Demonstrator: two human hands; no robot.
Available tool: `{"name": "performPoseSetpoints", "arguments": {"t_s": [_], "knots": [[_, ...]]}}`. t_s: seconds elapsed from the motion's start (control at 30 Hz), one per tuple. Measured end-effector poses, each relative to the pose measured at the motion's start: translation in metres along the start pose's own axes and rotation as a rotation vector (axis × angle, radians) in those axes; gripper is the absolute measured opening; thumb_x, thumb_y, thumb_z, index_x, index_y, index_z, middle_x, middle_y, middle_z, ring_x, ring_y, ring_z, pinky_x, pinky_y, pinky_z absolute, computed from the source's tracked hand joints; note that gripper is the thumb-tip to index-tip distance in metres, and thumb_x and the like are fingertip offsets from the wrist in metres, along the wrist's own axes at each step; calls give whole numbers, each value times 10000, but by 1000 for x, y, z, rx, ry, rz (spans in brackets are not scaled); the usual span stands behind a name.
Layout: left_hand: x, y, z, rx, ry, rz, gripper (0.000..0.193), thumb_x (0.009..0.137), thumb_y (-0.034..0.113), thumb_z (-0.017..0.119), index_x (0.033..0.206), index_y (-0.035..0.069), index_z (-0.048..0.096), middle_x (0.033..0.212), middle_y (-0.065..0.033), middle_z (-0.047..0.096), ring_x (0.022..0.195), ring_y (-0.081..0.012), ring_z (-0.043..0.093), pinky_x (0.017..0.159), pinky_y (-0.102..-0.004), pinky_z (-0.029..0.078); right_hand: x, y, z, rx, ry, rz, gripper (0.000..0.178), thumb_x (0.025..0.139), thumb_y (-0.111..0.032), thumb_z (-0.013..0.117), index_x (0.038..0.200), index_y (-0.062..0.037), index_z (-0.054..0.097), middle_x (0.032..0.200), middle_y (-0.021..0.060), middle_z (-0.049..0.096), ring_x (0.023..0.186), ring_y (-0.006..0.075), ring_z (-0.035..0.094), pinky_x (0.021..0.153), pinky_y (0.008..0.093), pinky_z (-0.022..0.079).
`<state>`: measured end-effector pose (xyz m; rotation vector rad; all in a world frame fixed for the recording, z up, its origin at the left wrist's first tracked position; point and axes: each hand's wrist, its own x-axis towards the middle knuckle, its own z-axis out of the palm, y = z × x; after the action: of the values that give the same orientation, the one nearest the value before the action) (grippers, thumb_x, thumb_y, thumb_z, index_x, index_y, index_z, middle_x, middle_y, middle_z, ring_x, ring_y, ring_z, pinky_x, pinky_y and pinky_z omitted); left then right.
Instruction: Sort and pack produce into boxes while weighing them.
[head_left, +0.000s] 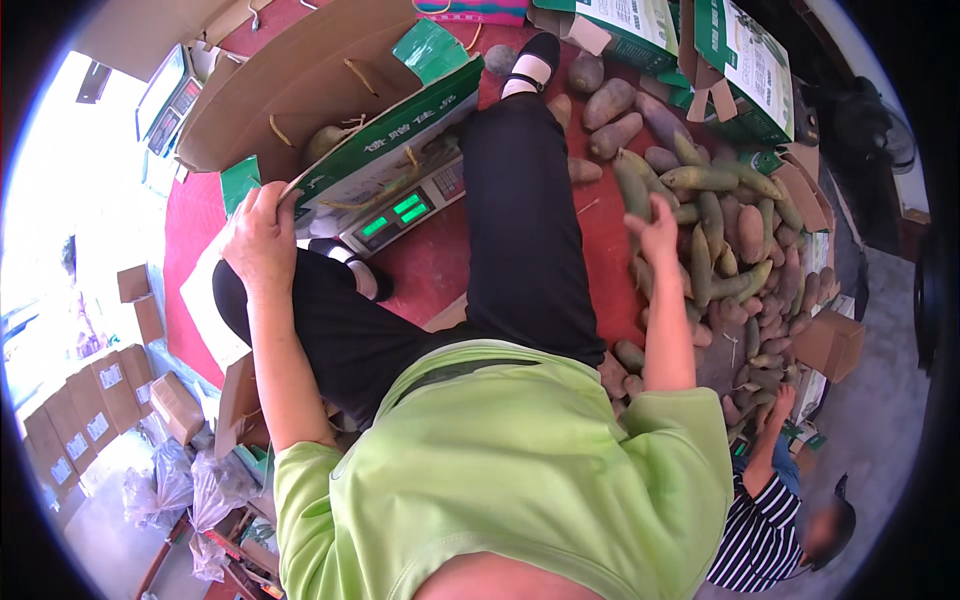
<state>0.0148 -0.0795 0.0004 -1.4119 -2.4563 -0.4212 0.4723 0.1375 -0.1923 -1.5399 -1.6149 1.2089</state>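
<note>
My left hand (262,235) grips the near flap edge of an open brown and green cardboard box (310,95) that rests on a digital scale (405,205) with lit green digits. A few sweet potatoes lie inside the box. My right hand (658,232) reaches out with fingers apart over a big pile of sweet potatoes (725,240) on a red mat (430,265), touching or hovering just above them; it holds nothing. I sit in a green shirt and black trousers, legs stretched toward the box and pile.
Green and white cartons (740,60) stand behind the pile. Another person in a striped shirt (765,535) reaches into the pile from the lower right. Stacked brown boxes (85,410) and plastic bags (175,485) lie at the left. A second scale (168,100) sits at the upper left.
</note>
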Motion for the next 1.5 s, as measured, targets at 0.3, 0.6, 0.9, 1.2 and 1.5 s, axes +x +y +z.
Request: {"name": "performPoseSetpoints", "arguments": {"t_s": [0.3, 0.6, 0.9, 1.2, 1.5], "knots": [[0, -2, 0, 2, 14, 18, 116, 798, 244, 658, 864, 156, 624, 776, -31, 608, 764, -266, 615, 644, -384, 466, 35, -287, 57, -436, 25, -842, 493, 683, -55, 702, 1156, -87, 569, 1051, 89, 558, 995, 261, 549, 844, 333, 442], [1, 2, -1, -1, -3, 21, 106, 804, 231, 652, 862, 147, 624, 780, -37, 611, 773, -266, 616, 661, -387, 466, 10, -363, 175, -693, -57, -1203, 362, 676, -102, 673, 1034, -138, 634, 972, 67, 608, 959, 248, 575, 755, 413, 459], [-2, -3, 1, 24, -31, 30, 115, 839, 224, 631, 908, 131, 632, 844, -44, 645, 783, -270, 629, 643, -369, 481, 1, -337, 187, -244, -249, -1170, 323, 724, -169, 717, 1032, -122, 633, 976, 83, 615, 957, 275, 578, 801, 373, 471], [-2, -2, 4, 24, -31, -1, 130, 860, 275, 608, 924, 169, 645, 873, -9, 659, 775, -252, 640, 610, -356, 485, 21, -152, 22, -256, -106, -404, 263, 825, -80, 639, 1085, -50, 610, 1001, 64, 651, 934, 153, 612, 816, 285, 484], [-3, -17, 14, 63, -27, 8, 193, 848, 292, 642, 979, 152, 661, 892, -53, 687, 766, -269, 657, 622, -368, 489, -91, 89, -69, -552, -138, 358, 293, 775, -171, 678, 1051, -84, 635, 971, 161, 663, 953, 306, 629, 830, 371, 483]]}}
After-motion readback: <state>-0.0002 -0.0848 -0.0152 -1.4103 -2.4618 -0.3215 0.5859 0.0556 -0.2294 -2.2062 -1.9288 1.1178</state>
